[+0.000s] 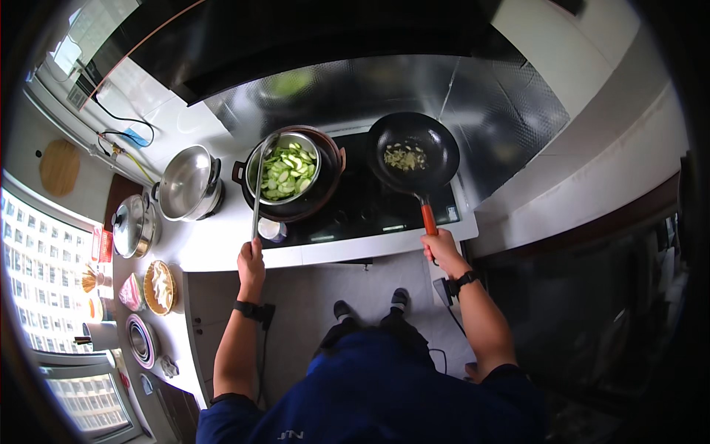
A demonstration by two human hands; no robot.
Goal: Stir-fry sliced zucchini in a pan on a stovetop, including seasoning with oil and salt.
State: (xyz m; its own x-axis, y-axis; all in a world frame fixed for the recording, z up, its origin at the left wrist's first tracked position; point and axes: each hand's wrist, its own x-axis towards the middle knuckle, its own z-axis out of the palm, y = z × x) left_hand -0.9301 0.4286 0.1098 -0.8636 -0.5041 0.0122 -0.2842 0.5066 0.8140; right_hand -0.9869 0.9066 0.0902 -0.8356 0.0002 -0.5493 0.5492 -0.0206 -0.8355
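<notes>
My left hand (252, 265) grips the end of a long metal utensil (257, 200). Its far end reaches the rim of a steel bowl (315, 176); I cannot tell whether it is a ladle or a spatula. Sliced green vegetables, perhaps zucchini, (287, 171) fill the bowl, which rests in a dark pan (327, 197) on the left of the cooktop. My right hand (442, 251) is closed around the red handle (428, 219) of a black wok (444, 152). Small pale pieces, like chopped garlic, (406, 157) lie in the wok's bottom.
Left of the black glass cooktop (360, 213) stand an uncovered steel pot (186, 180) and a lidded pot (128, 227). A small jar (272, 230) sits by the front edge. A basket (160, 288) and nested bowls (141, 341) line the left counter. The range hood (333, 33) overhangs the back.
</notes>
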